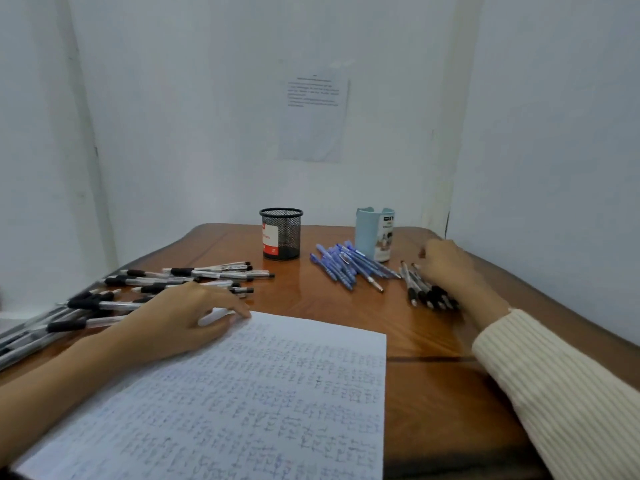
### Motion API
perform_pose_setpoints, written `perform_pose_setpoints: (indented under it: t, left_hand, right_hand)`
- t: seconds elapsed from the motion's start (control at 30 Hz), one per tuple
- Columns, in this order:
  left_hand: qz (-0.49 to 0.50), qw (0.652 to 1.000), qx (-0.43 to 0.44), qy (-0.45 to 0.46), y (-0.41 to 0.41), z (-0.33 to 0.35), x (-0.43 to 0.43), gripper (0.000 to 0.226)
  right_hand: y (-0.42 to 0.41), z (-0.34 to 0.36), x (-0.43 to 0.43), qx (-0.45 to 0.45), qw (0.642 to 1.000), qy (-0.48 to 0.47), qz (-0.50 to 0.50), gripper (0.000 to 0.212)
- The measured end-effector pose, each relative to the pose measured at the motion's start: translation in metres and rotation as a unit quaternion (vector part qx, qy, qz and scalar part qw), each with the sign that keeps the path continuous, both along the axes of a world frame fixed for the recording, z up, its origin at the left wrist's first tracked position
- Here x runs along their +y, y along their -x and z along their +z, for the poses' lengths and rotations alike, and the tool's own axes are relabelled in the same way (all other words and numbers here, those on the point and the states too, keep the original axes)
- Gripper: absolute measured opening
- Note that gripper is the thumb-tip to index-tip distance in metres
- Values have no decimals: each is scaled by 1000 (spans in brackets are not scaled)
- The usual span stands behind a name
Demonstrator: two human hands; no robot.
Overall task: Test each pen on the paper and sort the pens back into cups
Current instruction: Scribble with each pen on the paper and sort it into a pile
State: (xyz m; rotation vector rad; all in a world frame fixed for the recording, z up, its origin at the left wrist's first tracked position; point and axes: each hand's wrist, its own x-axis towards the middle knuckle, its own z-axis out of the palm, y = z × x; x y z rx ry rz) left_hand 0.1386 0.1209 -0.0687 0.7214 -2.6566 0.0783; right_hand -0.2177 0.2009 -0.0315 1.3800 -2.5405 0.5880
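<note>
The fingers (239, 311) of the left hand (180, 317) lie loosely bent, tips pressing a far corner of the paper (259, 393). The right hand (450, 263) curls over the small pen group (427, 292); we cannot tell if it pinches one. The scribble-filled paper suggests testing is well along, but sorting looks unstarted: neither the mesh cup (281, 233) nor the blue cup (374, 233) shows a pen. On the table (433, 341) we count two cups, one sheet and three groups: about six pens right, roughly ten blue pens (341, 265), and a larger black-grip pile (156, 289) left.
</note>
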Motion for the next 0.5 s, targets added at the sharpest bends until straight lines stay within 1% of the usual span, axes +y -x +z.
perform_pose_setpoints:
  t: [0.07,0.2,0.27,0.37,0.5]
  left_hand:
    - [9,1000,2,0,0,-3,-6,43]
    - [49,998,-29,20,-5,-18,-33,32]
    - [53,998,-34,27,-7,-23,-41,30]
    - [43,999,-21,24,-6,-13,-25,32]
    - [7,1000,19,24,-4,2,0,34]
  right_hand:
    - [7,-1,4,19,999,-44,-25,23]
    - [10,0,4,80,993,-67,-55,25]
    - [6,1,1,105,992,-59,-48,25]
    - [-9,3,-5,89,996,-2,18,23]
    - [-53,6,-21,37,984,48,167,24]
